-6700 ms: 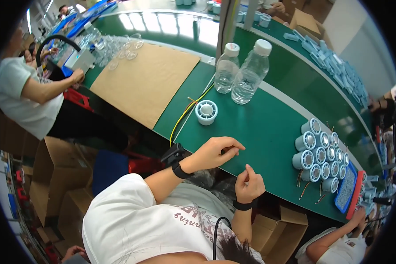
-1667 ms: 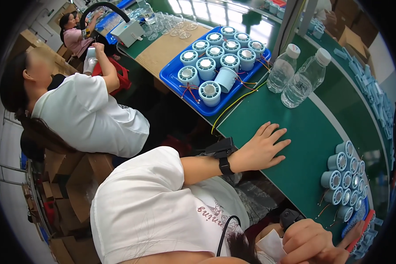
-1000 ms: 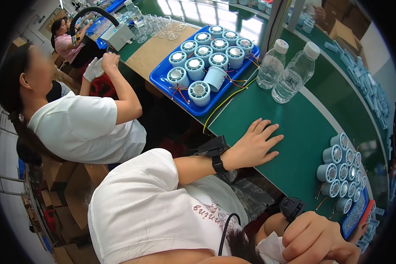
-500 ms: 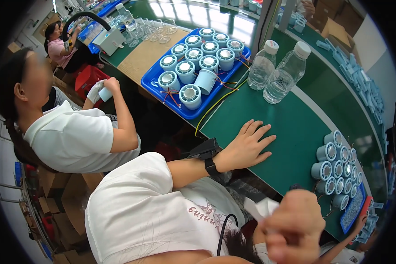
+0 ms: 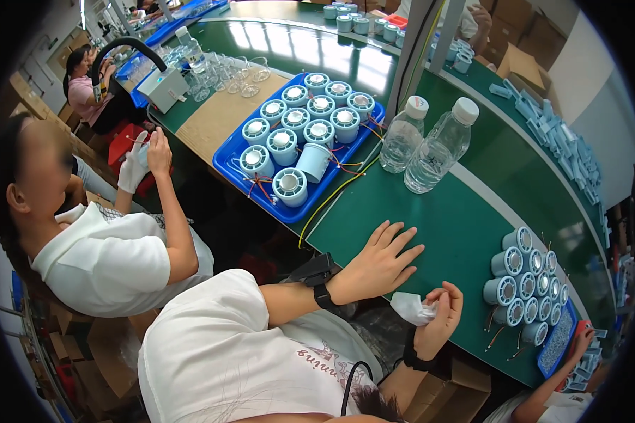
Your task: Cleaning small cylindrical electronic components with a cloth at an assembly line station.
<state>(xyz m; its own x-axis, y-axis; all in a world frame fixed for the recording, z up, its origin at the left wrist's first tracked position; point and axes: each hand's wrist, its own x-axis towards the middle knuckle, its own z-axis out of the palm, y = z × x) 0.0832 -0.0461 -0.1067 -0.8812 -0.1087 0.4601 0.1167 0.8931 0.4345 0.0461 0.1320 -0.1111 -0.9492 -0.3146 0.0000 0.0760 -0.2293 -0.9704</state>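
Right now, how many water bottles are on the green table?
2: one clear water bottle and a second bottle right beside it, standing just past the blue tray.

Single head-worn fisheye view, looking steeply down and forward from above the wearer's torso onto a green table (image 5: 466, 233). Close to the left hand (image 5: 377, 264) and right hand (image 5: 441, 317); straight edges bow toward the rim.
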